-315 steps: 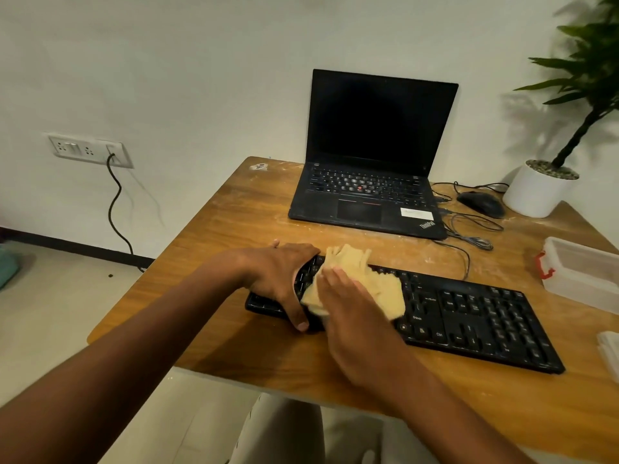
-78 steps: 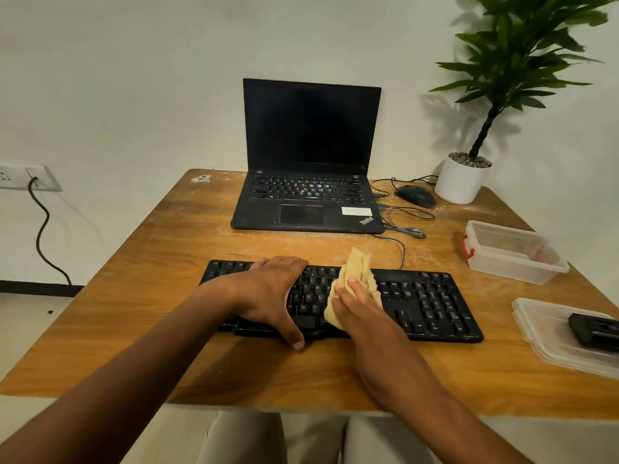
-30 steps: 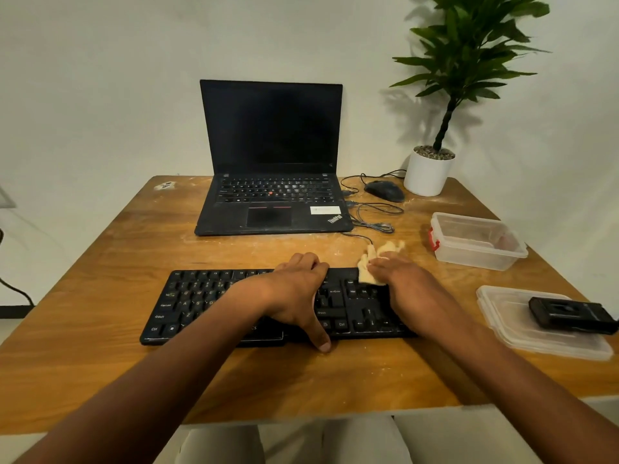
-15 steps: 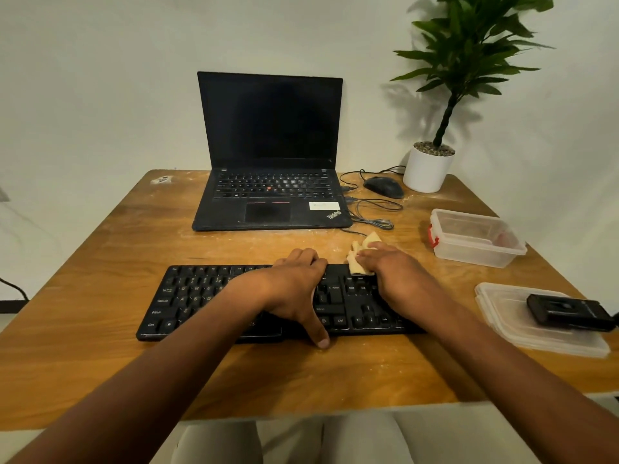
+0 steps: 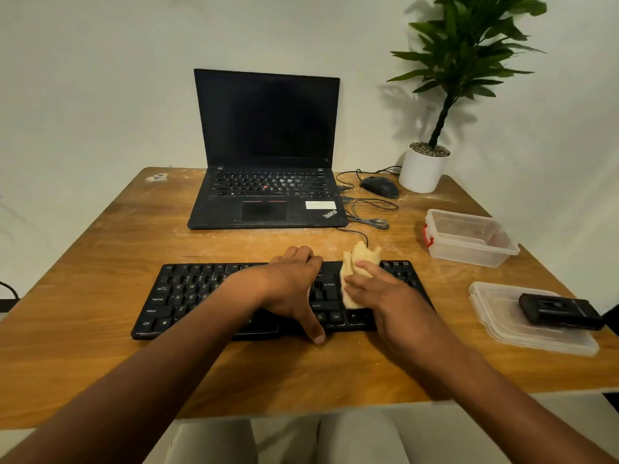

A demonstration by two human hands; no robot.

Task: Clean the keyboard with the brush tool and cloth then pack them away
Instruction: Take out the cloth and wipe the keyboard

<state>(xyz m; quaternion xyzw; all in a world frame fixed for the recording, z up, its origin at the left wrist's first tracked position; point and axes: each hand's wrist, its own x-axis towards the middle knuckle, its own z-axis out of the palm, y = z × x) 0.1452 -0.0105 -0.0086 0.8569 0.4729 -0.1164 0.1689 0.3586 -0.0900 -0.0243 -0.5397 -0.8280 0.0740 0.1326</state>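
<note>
A black keyboard [image 5: 201, 293] lies across the near half of the wooden table [image 5: 100, 249]. My left hand [image 5: 294, 286] rests over its middle, fingers draped past the far edge and thumb down at the near edge. My right hand [image 5: 385, 296] presses a crumpled yellow cloth [image 5: 358, 259] onto the keys at the right part, fingers fairly straight on top of it. The black brush tool [image 5: 559, 311] lies on a clear plastic lid [image 5: 509, 333] at the right.
An open black laptop [image 5: 268, 162] stands behind the keyboard. A mouse [image 5: 380, 186] with looped cables and a potted plant [image 5: 423, 165] sit at the back right. An open clear plastic box [image 5: 469, 239] with a red latch stands right of the keyboard.
Over ten seconds my right hand has wiped the cloth from the keyboard's left part to its right. In the last half second it drew the cloth back toward me across the keys.
</note>
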